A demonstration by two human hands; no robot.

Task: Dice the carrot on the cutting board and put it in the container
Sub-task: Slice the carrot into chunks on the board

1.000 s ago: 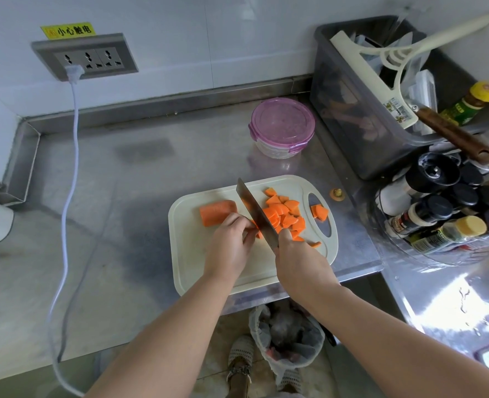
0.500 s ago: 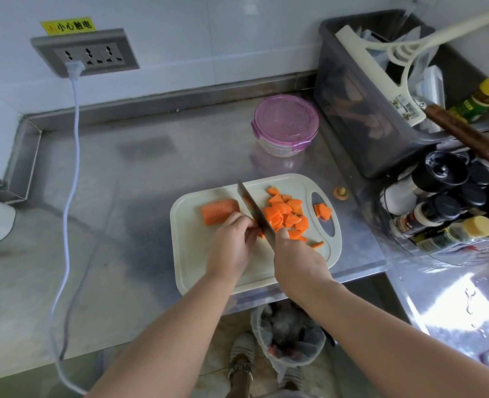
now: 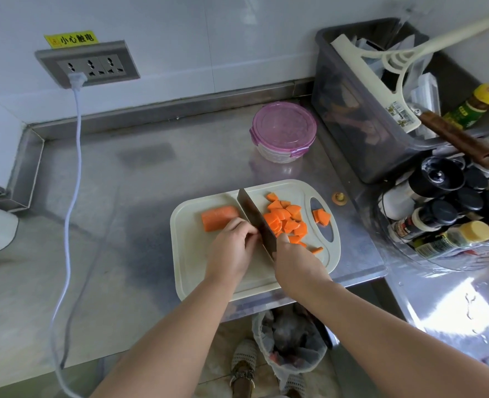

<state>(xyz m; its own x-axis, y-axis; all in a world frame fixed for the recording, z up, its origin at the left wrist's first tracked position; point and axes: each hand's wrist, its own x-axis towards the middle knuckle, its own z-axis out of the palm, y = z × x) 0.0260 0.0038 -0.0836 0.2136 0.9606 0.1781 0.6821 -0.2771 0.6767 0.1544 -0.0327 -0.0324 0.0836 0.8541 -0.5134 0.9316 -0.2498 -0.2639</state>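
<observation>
Nearest, by the tabletop's (image 3: 117, 254) front edge, the right hand (image 3: 296, 267) has its grip round the knife (image 3: 255, 217) handle, blade on the cutting board (image 3: 190, 262). The left hand (image 3: 231, 249), grip curled, holds the carrot (image 3: 218, 217) beside the blade; diced pieces (image 3: 286, 221) lie rightward. Farther back stands the lidded container (image 3: 283, 132).

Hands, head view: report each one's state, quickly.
Left hand: fingers curled beside the knife; whether they hold anything cannot be told.
Right hand: closed, gripping the knife.
</observation>
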